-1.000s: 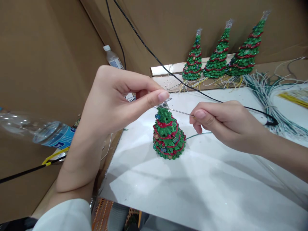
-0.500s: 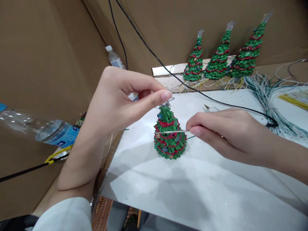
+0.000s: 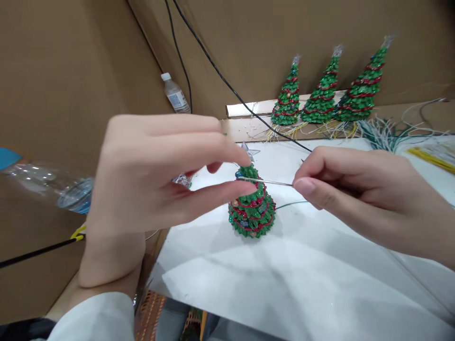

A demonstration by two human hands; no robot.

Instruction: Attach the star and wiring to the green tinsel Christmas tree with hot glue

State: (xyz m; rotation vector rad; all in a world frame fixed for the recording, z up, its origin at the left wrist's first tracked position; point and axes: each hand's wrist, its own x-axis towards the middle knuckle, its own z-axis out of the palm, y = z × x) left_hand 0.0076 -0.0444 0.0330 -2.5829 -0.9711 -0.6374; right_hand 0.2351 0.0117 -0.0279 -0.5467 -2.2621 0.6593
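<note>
A small green Christmas tree (image 3: pixel 253 213) with red garlands, coloured balls and a clear star (image 3: pixel 250 152) stands upright on the white table (image 3: pixel 284 284). My left hand (image 3: pixel 174 170) is at the tree's upper left, its thumb and forefinger apart on either side of the treetop, with nothing seen held between them. My right hand (image 3: pixel 355 194), at the tree's right, pinches a thin metal rod (image 3: pixel 273 182). The rod's far end lies across the upper part of the tree by a blue ball. A thin green wire (image 3: pixel 293 203) runs from the tree toward my right hand.
Three similar trees (image 3: pixel 320 90) stand along the back ledge with white and yellow wires below them. Bundled wires (image 3: pixel 384 135) lie at the back right. A black cable (image 3: pixel 220 71) hangs across the back. Bottles are at the left (image 3: pixel 76 194) and back left (image 3: pixel 176 97).
My left hand has opened its pinch at the star and shifted left and slightly down. My right hand has moved right, and the rod's tip has risen toward the blue ball.
</note>
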